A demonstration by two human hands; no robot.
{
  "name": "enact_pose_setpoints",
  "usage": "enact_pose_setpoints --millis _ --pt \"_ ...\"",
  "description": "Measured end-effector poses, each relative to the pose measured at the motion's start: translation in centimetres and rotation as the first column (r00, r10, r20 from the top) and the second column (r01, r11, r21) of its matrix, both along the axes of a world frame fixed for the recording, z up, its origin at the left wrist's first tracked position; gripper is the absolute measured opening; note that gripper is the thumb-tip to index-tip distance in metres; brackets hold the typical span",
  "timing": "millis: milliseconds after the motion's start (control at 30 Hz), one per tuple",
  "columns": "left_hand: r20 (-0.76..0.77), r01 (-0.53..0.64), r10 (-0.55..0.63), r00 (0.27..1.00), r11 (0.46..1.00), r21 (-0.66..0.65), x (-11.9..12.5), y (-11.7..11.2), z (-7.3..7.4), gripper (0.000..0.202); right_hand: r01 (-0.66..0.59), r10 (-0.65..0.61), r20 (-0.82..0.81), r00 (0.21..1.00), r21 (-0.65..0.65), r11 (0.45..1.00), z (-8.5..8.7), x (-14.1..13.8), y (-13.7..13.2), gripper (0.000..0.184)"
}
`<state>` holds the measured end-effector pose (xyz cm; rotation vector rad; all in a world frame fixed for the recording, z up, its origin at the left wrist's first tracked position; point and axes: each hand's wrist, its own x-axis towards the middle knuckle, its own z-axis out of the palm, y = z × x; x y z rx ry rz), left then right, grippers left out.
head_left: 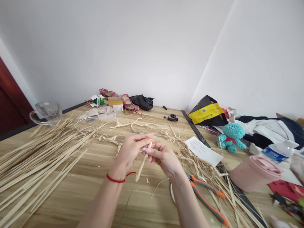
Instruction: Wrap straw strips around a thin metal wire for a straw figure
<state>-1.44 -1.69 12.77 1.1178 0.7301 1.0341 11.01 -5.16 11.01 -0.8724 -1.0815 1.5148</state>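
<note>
Wood-grain counter (pixel 83 186) beneath both hands. Bundled straw strips (pixel 35 164) left of the hands; orange-handled pliers (pixel 206 203) right of them. Left hand (pixel 131 152) and right hand (pixel 163 160), close together, pinch a twisted straw cord (pixel 143 163) between them.

**A:** Report the left-hand grip (pixel 130 152) and right-hand grip (pixel 163 160).

**B:** Both pinch a twisted straw cord (pixel 143 161), which runs tilted between the fingers. A red string bracelet (pixel 115 179) circles the left wrist.

**A:** Items beside the right-hand grip?

**B:** Loose straw strands (pixel 190 158) spread across the worktop (pixel 95 193). Orange-handled pliers (pixel 206 199) lie just right of the right forearm.

**A:** Left side?

**B:** Long split straw strips (pixel 35 164) lie in a fanned bundle, left of the left-hand grip.
</note>
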Motion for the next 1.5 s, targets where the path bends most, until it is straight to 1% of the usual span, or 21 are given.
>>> enact_pose_setpoints --millis 67,200,267,400,500,567,633,733,833,933,1067,1133,1333,1500 --pt "0.004 0.005 -0.005 1.000 1.000 -0.020 0.0 -0.1 0.0 0.041 -0.011 0.011 -0.005 1.000 -0.003 1.000 0.0 0.0 0.0 0.023" --pt "-0.001 -0.030 0.030 1.000 0.999 -0.031 -0.1 0.1 0.0 0.054 -0.010 0.009 -0.057 0.998 -0.017 1.000 0.2 -0.1 -0.1 0.022" --pt "0.011 -0.025 0.026 1.000 0.999 -0.027 -0.2 0.2 -0.1 0.056 -0.015 0.012 -0.092 0.996 -0.034 0.999 0.2 -0.2 -0.2 0.023" --pt "0.045 -0.025 0.027 0.999 0.999 -0.039 -0.2 0.5 -0.3 0.052 -0.029 0.020 -0.140 0.990 -0.063 0.998 0.3 -0.3 0.0 0.026" --pt "0.079 -0.005 0.010 0.997 0.998 -0.065 -0.1 0.6 -0.5 0.050 0.013 -0.021 -0.129 0.991 -0.067 0.998 0.2 -0.4 0.0 0.026" --pt "0.136 0.059 -0.047 0.990 0.994 -0.088 0.0 0.6 -0.7 0.048 0.040 -0.046 -0.114 0.992 -0.058 0.997 0.1 -0.4 0.1 0.026" --pt "0.209 0.150 -0.125 0.970 0.983 -0.109 0.2 0.7 -1.0 0.047 0.052 -0.056 -0.106 0.993 -0.038 0.998 0.1 -0.3 0.1 0.025" --pt "0.284 0.243 -0.198 0.938 0.961 -0.131 0.3 0.7 -1.2 0.043 0.038 -0.038 -0.105 0.994 0.003 0.999 0.2 -0.3 0.0 0.021" --pt "0.302 0.260 -0.206 0.931 0.954 -0.150 0.4 0.7 -1.2 0.037 0.007 -0.005 -0.110 0.994 0.021 1.000 0.4 -0.3 -0.2 0.019" --pt "0.308 0.264 -0.206 0.929 0.951 -0.159 0.3 0.7 -1.1 0.034 -0.031 0.032 -0.134 0.990 0.016 0.999 0.5 -0.3 -0.3 0.020" --pt "0.294 0.192 -0.142 0.945 0.970 -0.149 0.1 0.8 -1.1 0.033 -0.063 0.061 -0.184 0.981 -0.008 0.998 0.4 -0.4 -0.2 0.023" --pt "0.280 0.178 -0.134 0.951 0.974 -0.141 0.1 0.9 -1.2 0.032 -0.066 0.060 -0.202 0.978 -0.023 0.998 0.2 -0.5 0.0 0.022" --pt "0.291 0.248 -0.197 0.936 0.957 -0.151 0.2 1.3 -1.7 0.025 -0.082 0.066 -0.252 0.965 -0.052 0.995 -0.1 -0.2 0.3 0.020" --pt "0.307 0.302 -0.244 0.920 0.940 -0.159 0.0 1.4 -1.6 0.030 -0.103 0.094 -0.284 0.954 -0.015 0.995 0.1 0.0 0.2 0.020"
